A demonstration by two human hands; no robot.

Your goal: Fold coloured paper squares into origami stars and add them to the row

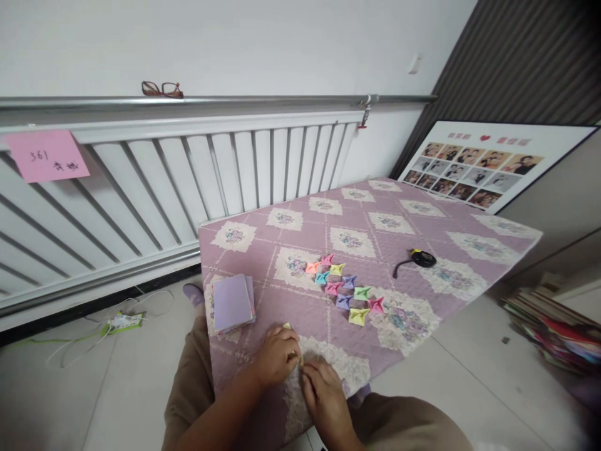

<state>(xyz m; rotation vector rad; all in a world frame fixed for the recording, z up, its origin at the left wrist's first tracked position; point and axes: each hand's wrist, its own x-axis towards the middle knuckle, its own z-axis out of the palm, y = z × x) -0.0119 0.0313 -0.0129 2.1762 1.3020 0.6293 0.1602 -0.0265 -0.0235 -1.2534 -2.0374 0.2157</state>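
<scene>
My left hand [278, 356] is closed over a small piece of yellow paper [287, 326] near the table's front edge. Only a corner of the paper shows past the fingers, so its shape is hidden. Close beside it, my right hand [325, 389] has its fingertips pinched together at the near edge of the same piece. Beyond my hands lie several small folded paper pieces [359, 316] in pink, orange, yellow, blue, purple and green, set out in slanting rows. To the left of them sits a stack of coloured paper sheets [232, 302], a purple one on top.
A patterned cloth covers the table [319, 222]. On its right side rests a black and yellow tape measure [422, 257] with a strap. A white radiator [263, 166] runs behind, with glasses [162, 90] on the pipe above. A power strip [124, 322] lies on the floor at left.
</scene>
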